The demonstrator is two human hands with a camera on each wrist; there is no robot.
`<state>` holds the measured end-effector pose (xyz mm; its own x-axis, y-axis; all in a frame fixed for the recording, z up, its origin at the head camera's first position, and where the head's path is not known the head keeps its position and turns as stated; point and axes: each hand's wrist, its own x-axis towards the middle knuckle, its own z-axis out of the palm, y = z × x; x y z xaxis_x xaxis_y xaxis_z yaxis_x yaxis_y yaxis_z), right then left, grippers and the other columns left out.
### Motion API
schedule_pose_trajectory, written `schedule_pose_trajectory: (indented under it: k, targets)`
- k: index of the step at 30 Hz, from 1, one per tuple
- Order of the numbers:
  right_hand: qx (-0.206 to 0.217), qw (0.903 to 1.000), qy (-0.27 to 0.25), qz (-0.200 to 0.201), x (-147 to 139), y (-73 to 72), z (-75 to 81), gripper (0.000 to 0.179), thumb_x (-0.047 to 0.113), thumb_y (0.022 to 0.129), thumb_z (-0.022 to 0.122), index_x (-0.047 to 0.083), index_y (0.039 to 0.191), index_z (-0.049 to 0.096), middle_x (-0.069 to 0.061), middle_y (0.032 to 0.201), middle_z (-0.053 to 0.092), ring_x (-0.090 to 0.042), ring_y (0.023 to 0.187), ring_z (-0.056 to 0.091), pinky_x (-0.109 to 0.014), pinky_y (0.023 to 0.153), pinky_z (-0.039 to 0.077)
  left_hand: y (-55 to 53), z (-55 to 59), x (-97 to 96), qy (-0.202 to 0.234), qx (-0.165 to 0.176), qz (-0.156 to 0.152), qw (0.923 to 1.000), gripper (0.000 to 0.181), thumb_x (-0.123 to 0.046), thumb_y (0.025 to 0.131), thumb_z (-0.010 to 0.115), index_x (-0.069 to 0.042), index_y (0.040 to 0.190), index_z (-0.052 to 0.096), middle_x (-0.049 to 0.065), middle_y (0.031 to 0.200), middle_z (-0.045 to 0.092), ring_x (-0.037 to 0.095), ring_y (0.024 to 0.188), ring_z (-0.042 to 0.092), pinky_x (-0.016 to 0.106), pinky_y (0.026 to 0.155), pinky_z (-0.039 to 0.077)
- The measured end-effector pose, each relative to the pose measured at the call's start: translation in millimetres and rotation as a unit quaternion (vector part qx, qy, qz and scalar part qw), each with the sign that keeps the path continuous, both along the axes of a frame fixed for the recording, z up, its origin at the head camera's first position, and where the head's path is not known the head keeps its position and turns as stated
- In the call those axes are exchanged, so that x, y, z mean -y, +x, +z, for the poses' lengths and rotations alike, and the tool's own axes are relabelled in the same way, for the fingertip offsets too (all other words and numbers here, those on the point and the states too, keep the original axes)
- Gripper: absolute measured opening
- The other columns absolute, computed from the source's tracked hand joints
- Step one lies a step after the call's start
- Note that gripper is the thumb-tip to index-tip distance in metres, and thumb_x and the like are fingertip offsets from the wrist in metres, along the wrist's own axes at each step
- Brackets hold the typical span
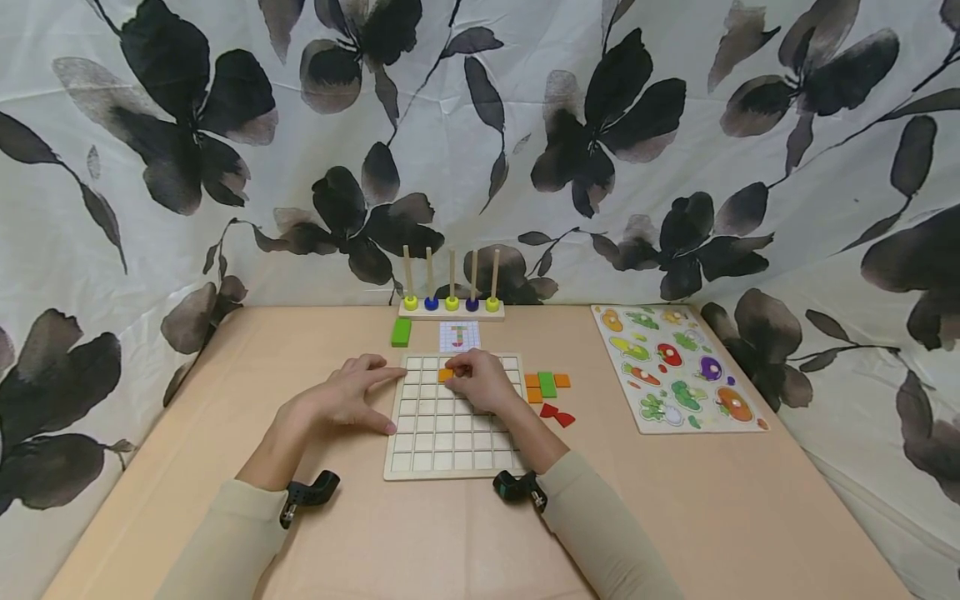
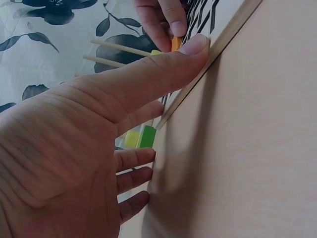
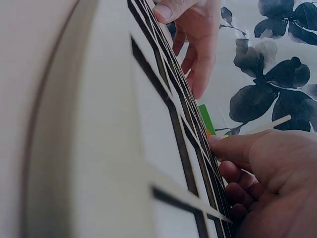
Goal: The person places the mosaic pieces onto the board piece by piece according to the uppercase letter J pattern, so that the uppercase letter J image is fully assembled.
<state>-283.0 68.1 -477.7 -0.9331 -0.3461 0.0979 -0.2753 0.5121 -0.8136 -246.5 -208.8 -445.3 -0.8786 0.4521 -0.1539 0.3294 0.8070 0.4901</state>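
A pale wooden grid board (image 1: 454, 479) with square cells lies on the table. My right hand (image 1: 483, 383) is over its upper part, thumb and fingers pinching a small orange block (image 1: 444, 376) at the top rows. In the left wrist view the orange block (image 2: 176, 43) stands under those fingertips. My left hand (image 1: 337, 402) rests against the board's left edge; its fingers are extended, thumb and index touching the rim. Behind the board lies a small pattern card (image 1: 459, 337) with a T-like coloured figure.
Right of the board lie several orange blocks (image 1: 562, 381), a green block (image 1: 547, 385) and red pieces (image 1: 564, 419). Another green block (image 1: 401, 332) is at the upper left. A peg stand (image 1: 452, 315) with rings stands at the back; a vegetable picture board (image 1: 630, 400) is at the right.
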Motion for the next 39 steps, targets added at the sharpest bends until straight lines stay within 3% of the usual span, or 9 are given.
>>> schedule_pose_trajectory:
  k: [14,20,24,32,39]
  targets:
    - [0.013,0.9999,-0.001,0.0,0.0,0.8,-1.4,0.024,0.011,0.092,0.078,0.007,0.116,0.077,-0.005,0.097,0.065,-0.019,0.087,0.056,-0.03,0.078,0.046,2.6,0.9,-2.1,0.006,0.005,0.001,1.0,0.098,-0.057,0.073,0.089,-0.023,0.156,0.049,0.021,0.16,0.033,0.045,0.143,0.031,0.071,0.112,0.031]
    - [0.034,0.9978,-0.056,0.006,-0.8,1.7,2.5,0.026,0.01,0.093,0.077,0.005,0.119,0.076,-0.007,0.1,0.068,-0.019,0.086,0.056,-0.027,0.075,0.048,1.8,-1.0,-2.1,0.006,0.006,0.0,1.0,0.098,-0.057,0.073,0.089,-0.024,0.156,0.049,0.021,0.16,0.033,0.044,0.145,0.03,0.071,0.113,0.031]
    - [0.026,0.9964,-0.078,0.021,-1.1,3.7,11.8,0.028,0.011,0.094,0.077,0.002,0.12,0.074,-0.01,0.102,0.069,-0.019,0.082,0.054,-0.026,0.071,0.046,1.6,-1.2,-1.1,0.005,0.004,0.0,1.0,0.098,-0.057,0.073,0.089,-0.024,0.156,0.049,0.021,0.16,0.033,0.044,0.145,0.03,0.071,0.112,0.031]
    - [-0.021,0.9962,-0.067,0.052,-11.5,16.1,43.1,0.029,0.013,0.096,0.076,0.003,0.123,0.073,-0.021,0.115,0.07,-0.02,0.086,0.059,-0.026,0.072,0.048,0.8,0.0,-1.5,0.004,0.008,0.004,1.0,0.097,-0.056,0.074,0.089,-0.024,0.156,0.049,0.021,0.161,0.031,0.045,0.145,0.029,0.071,0.113,0.03]
    - [-0.054,0.9951,-0.045,0.07,-29.3,25.6,65.3,0.026,0.015,0.096,0.075,0.009,0.122,0.075,-0.016,0.116,0.072,-0.02,0.091,0.06,-0.029,0.077,0.05,0.9,1.0,-1.4,-0.002,0.003,0.006,1.0,0.098,-0.057,0.074,0.089,-0.024,0.157,0.048,0.022,0.162,0.031,0.045,0.146,0.029,0.071,0.113,0.03]
